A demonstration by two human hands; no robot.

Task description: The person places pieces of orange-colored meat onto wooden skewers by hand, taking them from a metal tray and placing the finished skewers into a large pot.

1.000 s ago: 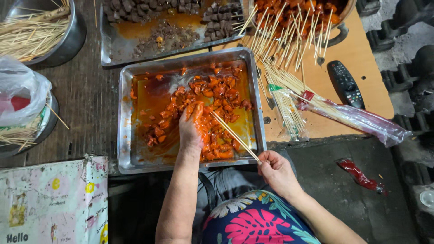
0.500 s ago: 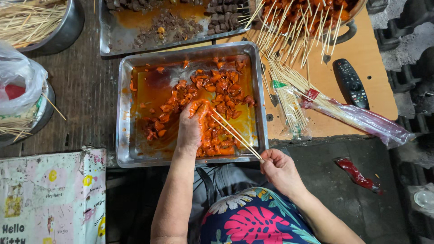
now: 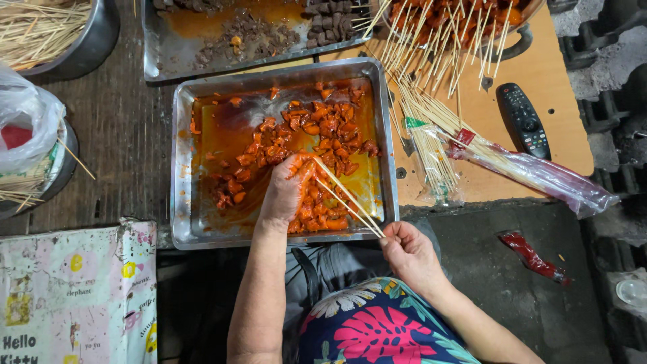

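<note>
Two skewers run slantwise from the right hand, which pinches their blunt ends just off the tray's near right corner, up to the left hand. That left hand lies palm down in the tray, fingers curled around an orange, sauce-coated meat piece right where the skewer tips arrive, so it is closed on meat and slick with marinade.

More meat lies heaped across the middle and right of the tray, with oily sauce pooled on the left.

From where I stand, the threading would go best if the right hand keeps the two sticks parallel and close together, so both tips enter the same piece side by side. I would judge it wise to hold the piece firmly between thumb and fingertips and to push the sticks through its thickest part, away from the palm, since the points are sharp and the sauce makes everything slide. Working low over the tray keeps drips inside it.

Beyond the tray, on the orange worktop, sit a bundle of spare skewers, a plastic sleeve and a black remote. Loaded sticks fan out of a pan above.
</note>
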